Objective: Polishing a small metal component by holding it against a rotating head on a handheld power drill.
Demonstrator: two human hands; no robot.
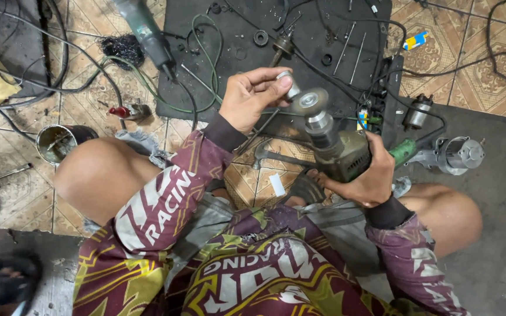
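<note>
While the person sits on the floor with knees apart, the left hand [252, 98] pinches a small silver metal piece [289, 83] between thumb and fingertips, just above the wire wheel [310, 101]. This piece looks light, hard and smooth, so it can slip easily; I think a fingertip grip on its sides suits it. The wire wheel sits on the spindle of an angle grinder [339, 153], and its bristles seem stiff and prickly, better not touched on the edge. To the right of the wheel and lower, the right hand [369, 177] closes firmly around the grinder body. The grinder looks heavy and rigid, so the body is the good place to hold. Behind the wheel lies a black mat [218, 64] with small parts.
</note>
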